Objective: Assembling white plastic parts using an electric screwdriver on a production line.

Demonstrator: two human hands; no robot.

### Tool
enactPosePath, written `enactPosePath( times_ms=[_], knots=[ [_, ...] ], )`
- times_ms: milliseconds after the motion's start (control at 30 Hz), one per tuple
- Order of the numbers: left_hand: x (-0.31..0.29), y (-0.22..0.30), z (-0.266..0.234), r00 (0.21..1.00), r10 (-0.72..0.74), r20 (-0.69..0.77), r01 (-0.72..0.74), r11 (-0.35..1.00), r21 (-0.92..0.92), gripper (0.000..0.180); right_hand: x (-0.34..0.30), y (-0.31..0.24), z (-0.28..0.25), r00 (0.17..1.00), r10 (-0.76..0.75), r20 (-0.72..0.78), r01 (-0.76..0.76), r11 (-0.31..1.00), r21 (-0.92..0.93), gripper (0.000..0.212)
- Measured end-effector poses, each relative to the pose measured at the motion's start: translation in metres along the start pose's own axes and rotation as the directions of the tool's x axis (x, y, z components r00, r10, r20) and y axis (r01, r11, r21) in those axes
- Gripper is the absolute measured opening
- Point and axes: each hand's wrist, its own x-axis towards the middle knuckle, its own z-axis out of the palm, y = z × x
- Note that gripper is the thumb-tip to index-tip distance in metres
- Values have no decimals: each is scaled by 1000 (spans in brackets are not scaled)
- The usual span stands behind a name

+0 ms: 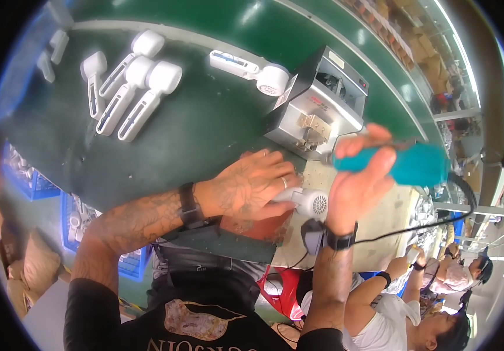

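Observation:
My left hand (249, 184) is closed over the handle of a white plastic dryer-shaped housing (311, 202), which lies on the bench with its round grille head toward my right wrist. My fingers hide most of its handle. Wrapped round a teal electric screwdriver (420, 165), my right hand (362, 186) is slightly blurred. The screwdriver lies nearly level, its tip pointing left, close to the front of a silver-and-black screw feeder (316, 108). Whether the tip touches the feeder I cannot tell. A black cord (407, 231) hangs in a loop from the screwdriver's rear end.
Several white housings (138, 88) lie at the bench's far left, and another white housing (243, 67) lies left of the feeder. Blue crates (132, 263) of white parts stand below the left edge. Co-workers, one in a white shirt (380, 319), sit at the lower right.

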Motion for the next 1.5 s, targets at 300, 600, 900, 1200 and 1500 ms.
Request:
enactPosePath(
  times_ms=[300, 600, 900, 1200, 1500],
  knots=[
    [0, -2, 2, 1000, 3, -10, -3, 1000, -30, 38, 16, 32, 12, 994, -18, 104, 9, 997, 78, 43],
    [-4, -1, 2, 999, 5, -47, -5, 1000, -1, 31, -32, -12, -14, 997, 72, 19, -73, 993, 93, 56],
    [1, 0, -3, 1000, 12, 25, -12, 1000, -11, 32, -63, -22, -30, 995, 96, 32, -96, 995, -4, 70],
    [10, 1, -3, 996, -7, 94, 8, 1000, -14, 37, -69, 0, -37, 991, 109, 82, -117, 987, 106, 56],
    [15, 15, -3, 993, -40, 107, 42, 999, -21, 42, -92, 18, -54, 970, 173, 173, -196, 972, 127, 26]
  ],
)
